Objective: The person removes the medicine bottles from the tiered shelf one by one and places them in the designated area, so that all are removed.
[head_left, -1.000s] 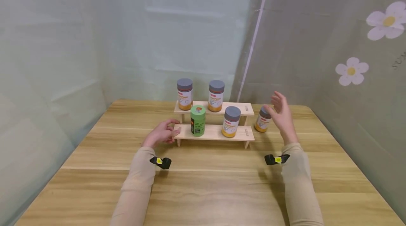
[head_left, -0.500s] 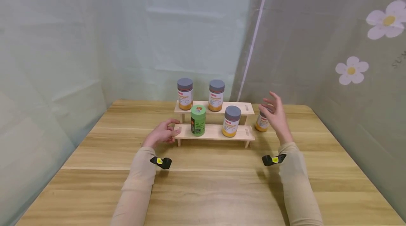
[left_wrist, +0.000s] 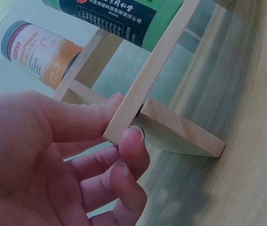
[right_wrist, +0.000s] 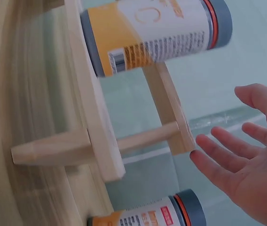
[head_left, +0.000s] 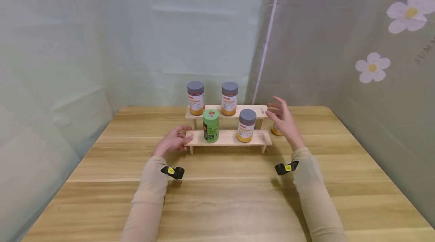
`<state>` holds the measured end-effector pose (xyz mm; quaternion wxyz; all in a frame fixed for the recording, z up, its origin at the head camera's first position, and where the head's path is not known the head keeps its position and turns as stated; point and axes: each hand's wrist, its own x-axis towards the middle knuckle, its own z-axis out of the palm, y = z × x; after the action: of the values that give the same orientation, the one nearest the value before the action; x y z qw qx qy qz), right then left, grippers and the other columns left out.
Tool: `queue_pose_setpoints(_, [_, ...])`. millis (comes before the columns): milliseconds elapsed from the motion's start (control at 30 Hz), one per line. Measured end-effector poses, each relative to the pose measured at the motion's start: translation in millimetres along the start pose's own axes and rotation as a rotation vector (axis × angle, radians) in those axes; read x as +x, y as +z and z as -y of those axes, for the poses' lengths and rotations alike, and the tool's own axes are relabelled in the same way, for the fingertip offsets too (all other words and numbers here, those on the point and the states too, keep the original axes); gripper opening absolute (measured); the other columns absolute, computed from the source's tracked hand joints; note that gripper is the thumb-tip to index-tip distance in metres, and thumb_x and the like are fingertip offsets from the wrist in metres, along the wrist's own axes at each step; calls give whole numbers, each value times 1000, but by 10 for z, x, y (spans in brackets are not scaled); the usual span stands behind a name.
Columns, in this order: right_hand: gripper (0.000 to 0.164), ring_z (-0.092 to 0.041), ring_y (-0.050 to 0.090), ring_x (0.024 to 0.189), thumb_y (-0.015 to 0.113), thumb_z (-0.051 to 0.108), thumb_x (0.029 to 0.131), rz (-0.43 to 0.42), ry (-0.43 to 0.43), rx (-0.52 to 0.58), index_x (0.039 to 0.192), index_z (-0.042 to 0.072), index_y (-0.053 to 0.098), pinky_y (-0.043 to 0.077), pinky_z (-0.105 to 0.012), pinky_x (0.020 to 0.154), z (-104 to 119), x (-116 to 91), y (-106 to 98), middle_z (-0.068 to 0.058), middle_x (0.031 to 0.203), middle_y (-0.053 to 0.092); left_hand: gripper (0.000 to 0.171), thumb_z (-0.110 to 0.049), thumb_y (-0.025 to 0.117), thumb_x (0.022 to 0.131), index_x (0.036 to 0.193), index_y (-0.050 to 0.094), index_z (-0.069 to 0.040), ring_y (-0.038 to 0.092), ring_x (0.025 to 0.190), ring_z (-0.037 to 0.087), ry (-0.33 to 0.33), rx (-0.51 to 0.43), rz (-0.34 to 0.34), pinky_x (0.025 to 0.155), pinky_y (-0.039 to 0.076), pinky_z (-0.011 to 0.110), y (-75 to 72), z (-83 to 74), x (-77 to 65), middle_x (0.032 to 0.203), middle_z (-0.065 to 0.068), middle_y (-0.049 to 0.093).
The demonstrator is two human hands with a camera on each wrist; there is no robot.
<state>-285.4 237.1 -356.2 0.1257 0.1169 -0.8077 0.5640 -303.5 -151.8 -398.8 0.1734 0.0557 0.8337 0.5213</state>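
A two-tier wooden shelf [head_left: 227, 138] stands on the table. My left hand [head_left: 172, 141] pinches the left end of its lower board [left_wrist: 145, 75], thumb above and curled fingers below. My right hand [head_left: 284, 123] is held with fingers apart beside the right end of the upper board [head_left: 250, 111]; the right wrist view shows nothing in its grasp. On the lower board stand a green jar [head_left: 211, 127] and a grey-capped supplement jar [head_left: 246, 126]. Two matching jars, one left [head_left: 196, 98] and one right [head_left: 229, 99], stand on the upper board.
Another grey-capped jar [head_left: 276, 130] stands on the wooden table [head_left: 221, 200] right of the shelf, mostly hidden behind my right hand. A pale curtain [head_left: 210, 38] hangs behind the table, and a grey one with flowers [head_left: 372, 67] hangs at right.
My right hand has moved left, from over the jar on the table to beside the shelf's upper right end. The left hand keeps its grip. The head view has shifted slightly.
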Motion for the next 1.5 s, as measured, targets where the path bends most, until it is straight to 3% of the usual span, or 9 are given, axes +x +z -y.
queue_pose_setpoints(333, [56, -44, 45, 130, 57, 5, 96, -115, -69, 8, 145, 0, 31, 29, -51, 116, 70, 46, 135, -33, 135, 46, 50, -17, 57, 98, 144, 37, -8, 56, 62, 12, 10, -17, 4, 60, 48, 25, -11, -9, -6, 79, 1, 49])
queue_pose_setpoints(500, [55, -43, 44, 132, 58, 8, 96, -120, -65, -12, 144, 0, 32, 24, -50, 119, 164, 4, 164, -32, 137, 47, 50, -16, 57, 98, 143, 37, -8, 55, 60, 10, 11, -38, 7, 57, 48, 22, 1, -1, -4, 80, 1, 48])
queue_pose_setpoints(600, [53, -45, 43, 132, 56, 5, 97, -115, -71, -8, 143, -4, 32, 24, -52, 118, 344, -40, 195, -34, 136, 47, 50, -15, 57, 97, 143, 37, -8, 55, 60, 10, 9, -48, 5, 57, 48, 21, 2, 3, -2, 81, 2, 49])
queue_pose_setpoints(700, [53, -45, 44, 132, 56, 4, 96, -111, -80, 2, 143, -5, 32, 26, -50, 118, 375, -27, 214, -34, 136, 47, 50, -16, 58, 97, 143, 38, -8, 55, 60, 10, 5, -57, 3, 57, 48, 21, 7, 8, 4, 81, 2, 49])
queue_pose_setpoints(900, [53, -40, 46, 131, 59, 10, 96, -118, -73, 5, 143, 2, 35, 30, -48, 116, 205, 64, 247, -27, 137, 50, 50, -15, 57, 97, 142, 37, -8, 54, 59, 9, 6, -67, 14, 56, 48, 21, 17, 3, -14, 82, 3, 50])
queue_pose_setpoints(1500, [52, -35, 49, 129, 62, 19, 95, -126, -46, -7, 142, 8, 41, 34, -50, 112, 306, 197, 375, -20, 138, 50, 51, -18, 58, 97, 143, 37, -9, 52, 58, 10, 5, -48, -1, 56, 47, 23, 13, 21, -1, 78, 2, 51])
